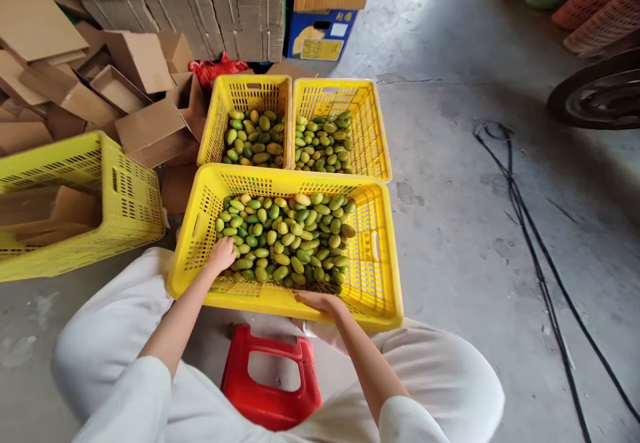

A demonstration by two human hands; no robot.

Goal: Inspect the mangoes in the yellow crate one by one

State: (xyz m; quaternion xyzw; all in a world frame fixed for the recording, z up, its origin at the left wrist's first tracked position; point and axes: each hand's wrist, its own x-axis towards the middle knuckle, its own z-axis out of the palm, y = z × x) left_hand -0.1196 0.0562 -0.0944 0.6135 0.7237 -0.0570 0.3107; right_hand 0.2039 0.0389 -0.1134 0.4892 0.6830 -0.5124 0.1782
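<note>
A large yellow plastic crate (pixel 373 293) stands on the floor before my knees, filled with small green and yellow mangoes (pixel 285 236). My left hand (pixel 221 254) reaches into its left side, fingers curled down over the fruit; what it grips is hidden. My right hand (pixel 317 300) lies on the near inner wall of the crate, fingers stretched flat, holding nothing. Behind it stand two smaller yellow crates, the left crate (pixel 215 130) and the right crate (pixel 373 136), each partly filled with mangoes.
A red plastic stool (pixel 273 400) sits between my legs. A yellow crate (pixel 125 196) with cardboard stands at left, with flattened and open cartons (pixel 145 63) behind. Black cables (pixel 530 230) trail over the concrete floor on the right; a tyre (pixel 595 93) shows at the far right.
</note>
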